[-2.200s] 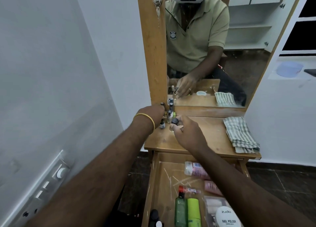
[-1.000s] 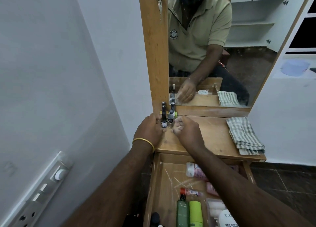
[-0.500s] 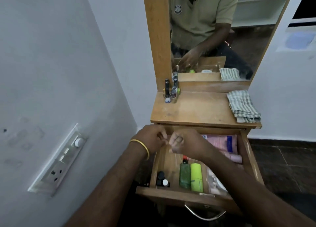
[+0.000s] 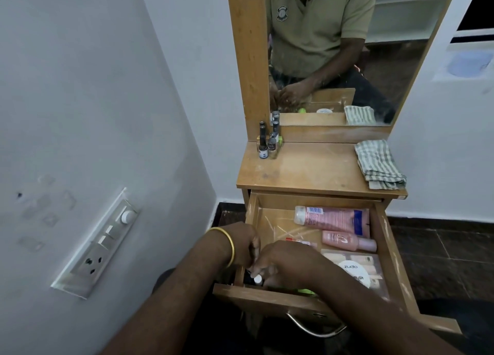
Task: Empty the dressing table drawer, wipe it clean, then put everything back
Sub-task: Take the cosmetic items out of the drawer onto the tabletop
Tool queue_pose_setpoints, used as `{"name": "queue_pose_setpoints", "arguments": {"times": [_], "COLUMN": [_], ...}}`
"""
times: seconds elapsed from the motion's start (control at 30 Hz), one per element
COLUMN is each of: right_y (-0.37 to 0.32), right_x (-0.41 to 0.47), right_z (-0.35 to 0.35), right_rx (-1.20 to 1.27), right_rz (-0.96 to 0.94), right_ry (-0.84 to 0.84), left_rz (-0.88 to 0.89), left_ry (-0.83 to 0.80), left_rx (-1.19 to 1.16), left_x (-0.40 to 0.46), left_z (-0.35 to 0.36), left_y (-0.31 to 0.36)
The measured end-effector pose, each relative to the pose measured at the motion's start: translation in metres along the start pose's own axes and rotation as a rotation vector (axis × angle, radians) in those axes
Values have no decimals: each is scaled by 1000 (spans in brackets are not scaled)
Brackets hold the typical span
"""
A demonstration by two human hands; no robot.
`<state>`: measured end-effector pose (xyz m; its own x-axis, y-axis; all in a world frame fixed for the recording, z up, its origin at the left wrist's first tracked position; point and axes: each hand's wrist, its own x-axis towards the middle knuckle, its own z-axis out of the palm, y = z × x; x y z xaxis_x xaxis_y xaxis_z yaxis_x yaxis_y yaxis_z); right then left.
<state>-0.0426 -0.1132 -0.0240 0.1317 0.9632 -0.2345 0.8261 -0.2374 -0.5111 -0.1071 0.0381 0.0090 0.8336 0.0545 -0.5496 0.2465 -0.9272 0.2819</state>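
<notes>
Two hands in drawer, emptying step: left hand and right hand pinching small bottles at front-left corner. Next: lift out, stand beside nail polish bottles beyond.

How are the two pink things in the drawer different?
The big pink tube lies at the back of the drawer, with its white cap pointing left and a blue band at its right end. The small pink bottle is shorter, lies nearer the front, and its pink cap points right. Both lie flat on their sides.
</notes>
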Motion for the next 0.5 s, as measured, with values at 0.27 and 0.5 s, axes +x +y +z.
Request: {"name": "queue_pose_setpoints", "arguments": {"times": [0.27, 0.5], "right_y": [14, 29], "right_x": [-13, -25], "right_z": [-2, -13], "right_rx": [208, 508], "right_rz": [164, 142], "right_ry": [102, 263], "left_rz": [-16, -12], "left_ry": [-40, -33], "left_rx": [58, 89], "left_x": [0, 5], "left_z": [3, 1], "left_y": [2, 5]}}
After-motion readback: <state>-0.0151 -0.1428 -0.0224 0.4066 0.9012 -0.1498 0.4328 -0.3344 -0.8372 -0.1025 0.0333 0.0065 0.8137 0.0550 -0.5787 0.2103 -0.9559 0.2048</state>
